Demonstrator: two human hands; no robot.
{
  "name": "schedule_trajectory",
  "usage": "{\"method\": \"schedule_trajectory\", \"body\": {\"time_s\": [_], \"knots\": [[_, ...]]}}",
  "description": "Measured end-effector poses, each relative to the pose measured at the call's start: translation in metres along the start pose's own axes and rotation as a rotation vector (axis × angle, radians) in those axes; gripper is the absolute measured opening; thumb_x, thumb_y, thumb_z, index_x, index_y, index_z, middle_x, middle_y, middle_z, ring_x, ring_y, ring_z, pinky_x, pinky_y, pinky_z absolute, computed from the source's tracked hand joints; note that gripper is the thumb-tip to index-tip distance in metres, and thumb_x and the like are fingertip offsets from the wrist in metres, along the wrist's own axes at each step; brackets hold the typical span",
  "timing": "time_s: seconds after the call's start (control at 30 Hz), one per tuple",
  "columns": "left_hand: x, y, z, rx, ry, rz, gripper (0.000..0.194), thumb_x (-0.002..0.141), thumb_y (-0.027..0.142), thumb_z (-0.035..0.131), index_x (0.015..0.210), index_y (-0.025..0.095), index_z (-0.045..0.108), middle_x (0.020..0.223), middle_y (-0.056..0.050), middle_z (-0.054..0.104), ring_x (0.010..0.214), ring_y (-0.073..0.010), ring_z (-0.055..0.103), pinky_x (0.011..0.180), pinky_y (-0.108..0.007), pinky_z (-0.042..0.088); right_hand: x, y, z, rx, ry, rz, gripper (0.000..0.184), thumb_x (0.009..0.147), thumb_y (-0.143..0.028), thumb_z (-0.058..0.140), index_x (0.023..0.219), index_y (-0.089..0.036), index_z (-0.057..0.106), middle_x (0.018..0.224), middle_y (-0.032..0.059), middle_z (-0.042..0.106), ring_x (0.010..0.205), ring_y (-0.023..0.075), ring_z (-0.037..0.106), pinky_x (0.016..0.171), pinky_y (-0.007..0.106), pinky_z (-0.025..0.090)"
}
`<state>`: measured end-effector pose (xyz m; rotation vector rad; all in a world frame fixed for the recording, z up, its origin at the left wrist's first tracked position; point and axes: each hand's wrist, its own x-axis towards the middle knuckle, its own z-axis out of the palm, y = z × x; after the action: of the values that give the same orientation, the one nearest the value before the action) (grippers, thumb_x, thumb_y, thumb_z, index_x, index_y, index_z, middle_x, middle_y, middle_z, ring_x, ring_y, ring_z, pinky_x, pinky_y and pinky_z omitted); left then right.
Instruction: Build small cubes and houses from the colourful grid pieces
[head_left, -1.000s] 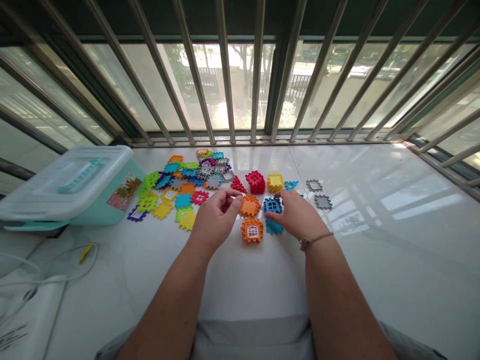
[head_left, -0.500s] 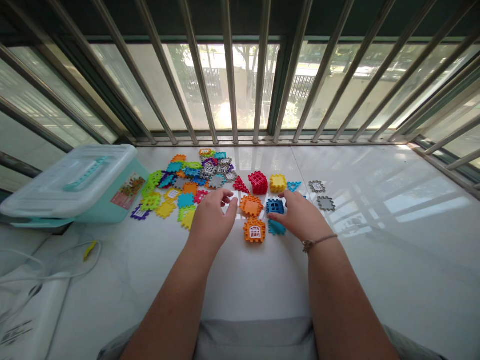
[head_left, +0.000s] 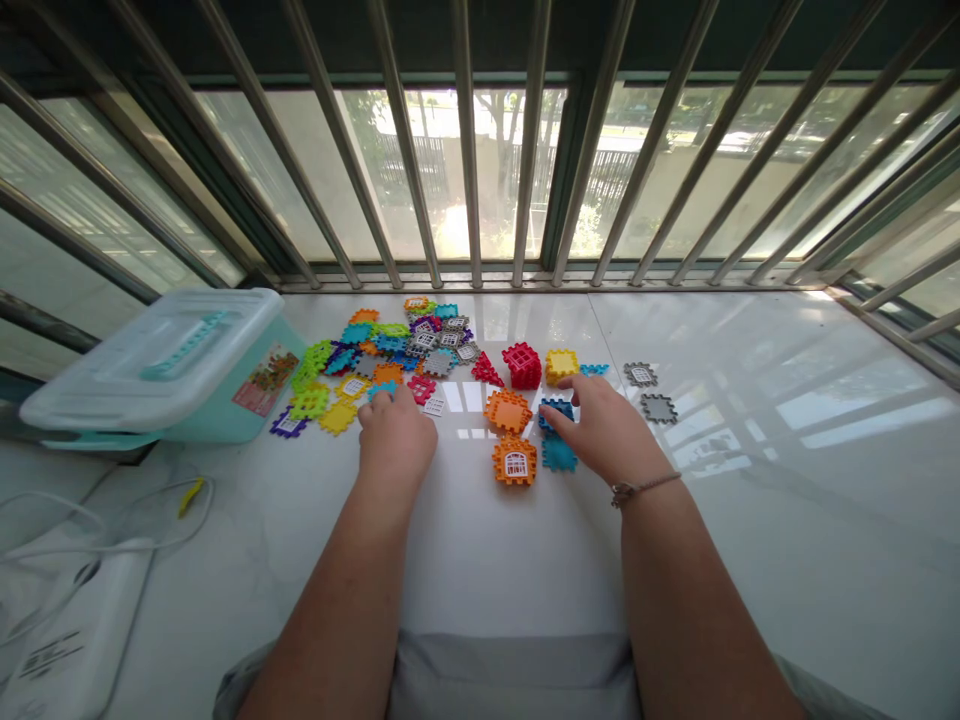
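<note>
My left hand [head_left: 395,437] lies palm down at the near edge of a pile of flat colourful toothed tiles [head_left: 390,350]. Its fingers curl over a blue tile [head_left: 381,391] and their tips are hidden. My right hand [head_left: 604,427] rests on a blue cube [head_left: 556,410] with the fingers wrapped over it. An orange cube with a white window [head_left: 514,460] stands between my hands, with an orange tile [head_left: 508,410] just behind it and a teal tile [head_left: 558,455] under my right hand's thumb side.
A red cube [head_left: 522,365] and a yellow cube [head_left: 561,365] stand behind. Two grey tiles [head_left: 649,392] lie to the right. A teal box with a clear lid [head_left: 169,370] sits left. A white cable [head_left: 112,540] lies at the near left. Window bars [head_left: 465,150] close the back.
My left hand has moved left from the orange tile to the near edge of the tile pile. My right hand has stayed on the blue cube.
</note>
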<state>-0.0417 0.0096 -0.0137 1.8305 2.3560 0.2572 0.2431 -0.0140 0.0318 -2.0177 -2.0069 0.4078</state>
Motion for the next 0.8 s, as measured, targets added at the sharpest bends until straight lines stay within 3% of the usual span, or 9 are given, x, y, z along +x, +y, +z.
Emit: {"method": "schedule_trajectory", "body": {"time_s": [0.2,0.33,0.6,0.8], "knots": [[-0.003,0.004,-0.004,0.027,0.009,0.069,0.035,0.094,0.02,0.058,0.125,0.015,0.076,0.133,-0.027,0.069,0.124,-0.0478,0.066,0.106,-0.057,0.055,0.0,-0.002,0.001,0.051,0.047,-0.053,0.035,0.107,-0.043,0.069,0.132,-0.02,0.072,0.135,0.0146,0.073,0.121,0.0314,0.073,0.102,0.044,0.057],[-0.001,0.005,-0.008,0.027,-0.021,0.078,0.038,0.093,0.019,0.065,0.129,0.016,0.076,0.132,-0.024,0.071,0.126,-0.046,0.068,0.106,-0.054,0.057,0.0,-0.003,0.003,0.088,0.078,-0.085,0.03,0.106,-0.039,0.071,0.129,-0.02,0.073,0.133,0.0138,0.074,0.12,0.0302,0.073,0.102,0.043,0.056],[-0.002,0.012,-0.014,0.019,-0.111,0.104,0.035,0.097,0.019,0.066,0.131,0.019,0.077,0.135,-0.017,0.075,0.128,-0.0345,0.071,0.108,-0.042,0.057,0.002,-0.007,0.005,0.12,0.129,-0.099,0.031,0.104,-0.042,0.073,0.125,-0.02,0.076,0.126,0.0119,0.074,0.093,0.0254,0.072,0.096,0.043,0.057],[-0.004,0.016,-0.015,-0.002,-0.141,0.188,0.026,0.102,0.023,0.065,0.124,0.017,0.077,0.127,-0.016,0.079,0.121,-0.0331,0.073,0.106,-0.041,0.057,0.001,-0.011,0.006,0.144,0.163,-0.136,0.026,0.104,-0.042,0.072,0.12,-0.022,0.076,0.121,0.0098,0.076,0.086,0.023,0.07,0.088,0.04,0.056]]}}
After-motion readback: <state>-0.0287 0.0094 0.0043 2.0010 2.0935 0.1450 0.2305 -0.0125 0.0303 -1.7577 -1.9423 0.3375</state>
